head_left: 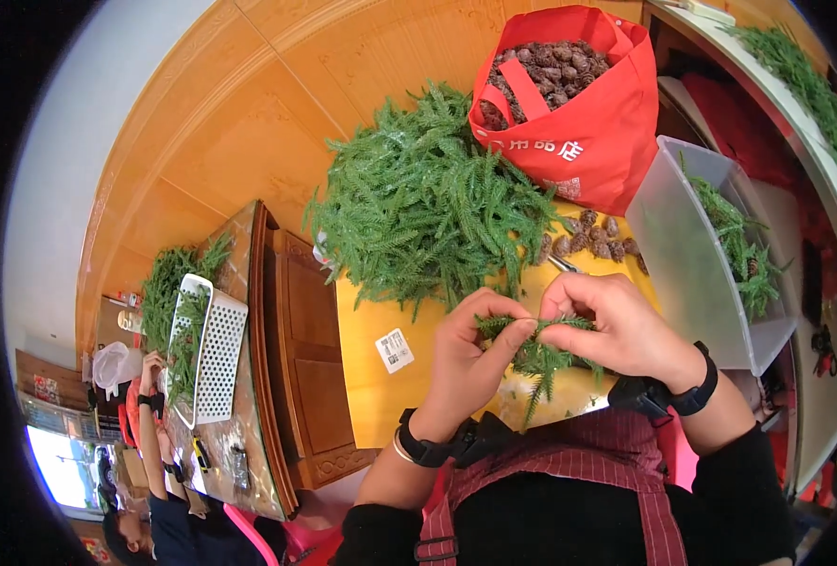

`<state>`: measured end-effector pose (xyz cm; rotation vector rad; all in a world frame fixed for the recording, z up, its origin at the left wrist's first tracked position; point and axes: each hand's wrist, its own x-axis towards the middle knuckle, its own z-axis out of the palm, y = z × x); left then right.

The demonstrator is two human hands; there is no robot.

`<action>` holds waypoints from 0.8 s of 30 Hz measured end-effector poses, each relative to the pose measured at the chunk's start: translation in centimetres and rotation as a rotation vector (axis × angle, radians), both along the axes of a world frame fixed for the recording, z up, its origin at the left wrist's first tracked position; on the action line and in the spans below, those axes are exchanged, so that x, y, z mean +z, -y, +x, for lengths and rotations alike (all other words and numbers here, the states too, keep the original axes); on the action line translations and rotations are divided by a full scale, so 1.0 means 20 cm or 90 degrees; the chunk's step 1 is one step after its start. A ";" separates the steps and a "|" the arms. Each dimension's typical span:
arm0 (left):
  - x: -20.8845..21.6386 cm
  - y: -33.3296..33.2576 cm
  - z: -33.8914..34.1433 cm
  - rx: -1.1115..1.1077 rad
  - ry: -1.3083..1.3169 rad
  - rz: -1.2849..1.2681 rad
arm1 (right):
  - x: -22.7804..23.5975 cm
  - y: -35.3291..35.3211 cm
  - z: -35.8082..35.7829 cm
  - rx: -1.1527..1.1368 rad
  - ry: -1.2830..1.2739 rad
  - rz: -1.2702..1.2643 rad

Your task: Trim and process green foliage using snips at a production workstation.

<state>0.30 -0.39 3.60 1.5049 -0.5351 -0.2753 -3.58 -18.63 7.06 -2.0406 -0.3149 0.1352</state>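
Observation:
Close to my body, above the near edge of the yellow table (pixel 373 396), I pinch an artificial pine sprig (pixel 543 370) between both hands. My left hand (pixel 480 351) has its thumb and forefinger pressed together on the sprig's upper part. Right beside it, my right hand (pixel 617 325) grips the same spot with thumb and curled fingers. Green needles hang down below the fingertips. Exactly what lies between the fingertips is hidden. Beyond my hands rises a large heap of green pine sprigs (pixel 428 193). Several small pine cones (pixel 600 236) lie to its right, near a metal tool tip (pixel 562 264).
A red bag (pixel 588 151) full of pine cones (pixel 555 71) stands at the back. To the right, a clear plastic bin (pixel 692 255) leans with sprigs inside. At the far left, another person (pixel 168 472) works beside a white perforated basket (pixel 218 354) on a wooden cabinet.

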 end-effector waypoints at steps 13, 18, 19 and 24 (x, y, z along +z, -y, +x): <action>0.01 0.04 0.00 -0.002 0.079 0.023 | -0.07 -0.02 -0.02 0.006 -0.136 0.301; 0.04 0.01 0.01 0.025 0.088 0.037 | -0.03 -0.06 -0.01 -0.056 0.078 0.050; 0.06 0.01 0.01 0.046 0.079 0.052 | -0.03 -0.07 0.00 -0.056 0.078 0.050; 0.08 0.02 0.01 0.071 0.065 0.053 | -0.07 -0.13 0.01 -0.179 0.378 -0.063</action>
